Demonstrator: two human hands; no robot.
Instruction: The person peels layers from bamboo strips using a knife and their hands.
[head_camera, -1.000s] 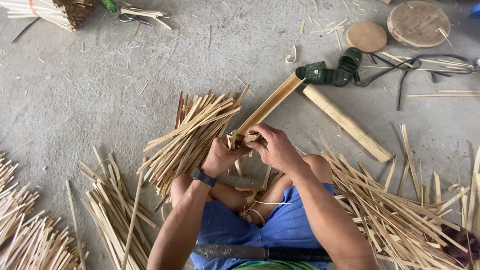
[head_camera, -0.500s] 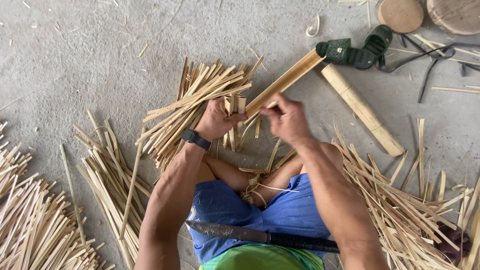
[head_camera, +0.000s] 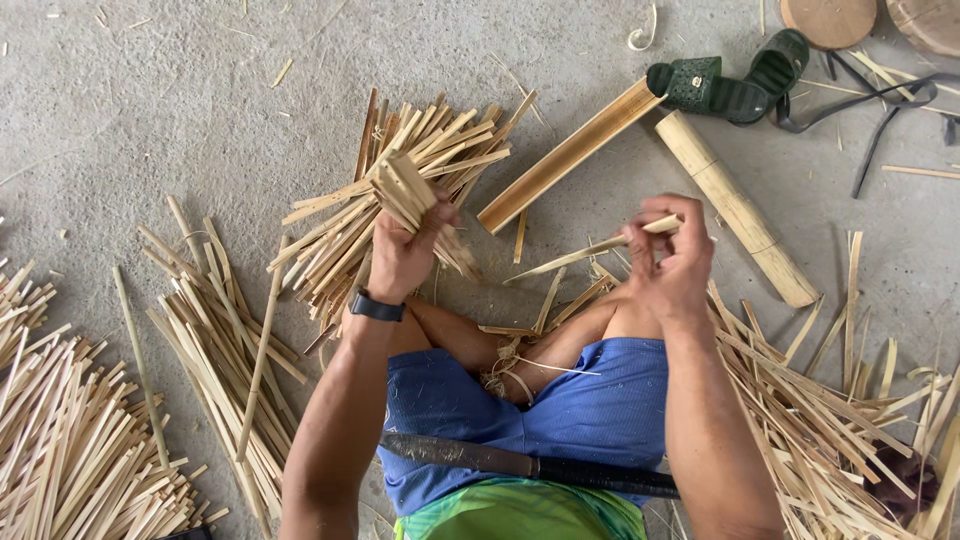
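Fingers of left hand (head_camera: 405, 255) grip several sticks (head_camera: 415, 190), right hand (head_camera: 668, 262) one sliver (head_camera: 590, 252).

The light is bright, soft and even daylight, with no glare. Shadows are weak and short under the bamboo strips (head_camera: 400, 215) on the concrete floor (head_camera: 150, 110). The picture is sharp in the centre; the edges look slightly stretched by the wide lens.
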